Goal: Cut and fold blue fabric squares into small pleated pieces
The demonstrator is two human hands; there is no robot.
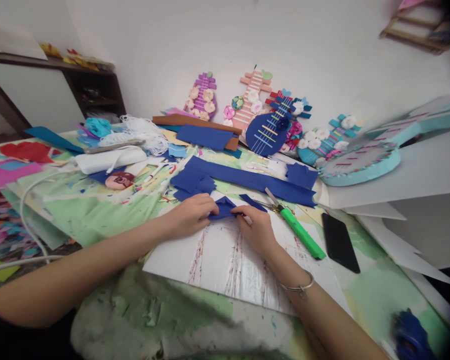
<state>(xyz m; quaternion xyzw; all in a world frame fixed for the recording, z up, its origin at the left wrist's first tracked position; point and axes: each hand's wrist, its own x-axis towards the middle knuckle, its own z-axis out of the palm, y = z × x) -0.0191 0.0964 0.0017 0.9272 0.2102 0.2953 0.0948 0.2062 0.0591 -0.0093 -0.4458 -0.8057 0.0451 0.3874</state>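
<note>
Nearest lies a flat white board (213, 267) with glossy, reddish streaks, on a bench (97, 210) draped in green-and-white cloth; if those streaks are tacky (I cannot tell), they could mark whatever is pressed there. Above its far part, a small folded piece of dark blue paper (224, 205) is held between both hands: the left hand (192, 215) pinches its left end, the right hand (258, 231) its right. Uneven pulling could skew the fold or tear it. Just right of the right hand rests a bright green plastic-handled cutter (303, 235) with a thin metal strip that looks like bare blade; a careless sideways reach might nick a finger. Beside it, a black rectangular phone (340, 242) could be nudged. Farther off, a long dark blue paper strip (243, 176) might crumple under a stray forearm; behind it, a dark blue guitar-shaped ornament (258, 134) could topple if knocked.
</note>
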